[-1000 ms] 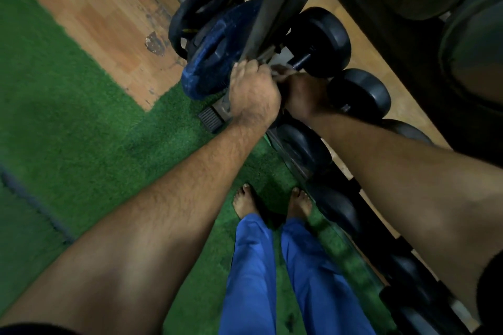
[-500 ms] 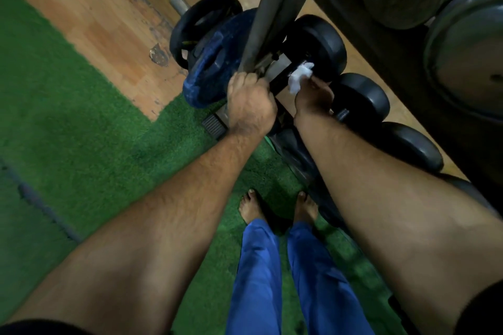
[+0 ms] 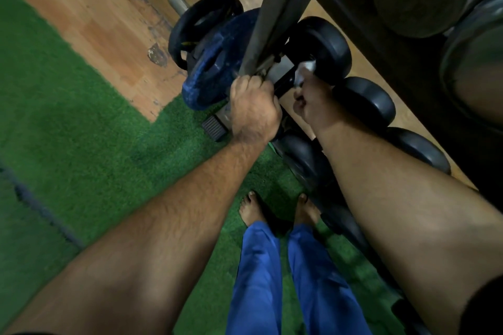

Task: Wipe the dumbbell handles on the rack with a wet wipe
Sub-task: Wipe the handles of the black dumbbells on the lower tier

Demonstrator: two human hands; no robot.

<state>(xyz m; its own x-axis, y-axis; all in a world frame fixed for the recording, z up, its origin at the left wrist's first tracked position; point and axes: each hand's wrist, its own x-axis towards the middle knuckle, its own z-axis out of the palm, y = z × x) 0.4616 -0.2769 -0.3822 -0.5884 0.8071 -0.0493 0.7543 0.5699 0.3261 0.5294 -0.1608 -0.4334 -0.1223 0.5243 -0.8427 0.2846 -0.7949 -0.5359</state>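
Head view, steeply down, close.

I count two hands of mine: my left hand (image 3: 254, 110) and my right hand (image 3: 317, 105). One white wet wipe (image 3: 304, 73) shows, in my right grip. On the lower rack row I can make out three black dumbbell ends in a line: one (image 3: 324, 49), a second (image 3: 367, 100) and a third (image 3: 419, 148); more dark ones below them blur together, so I cannot count those. Two weight plates lean by the rack post: a blue plate (image 3: 215, 68) and a black plate (image 3: 201, 22). Two bare feet (image 3: 251, 211) stand on the green turf.
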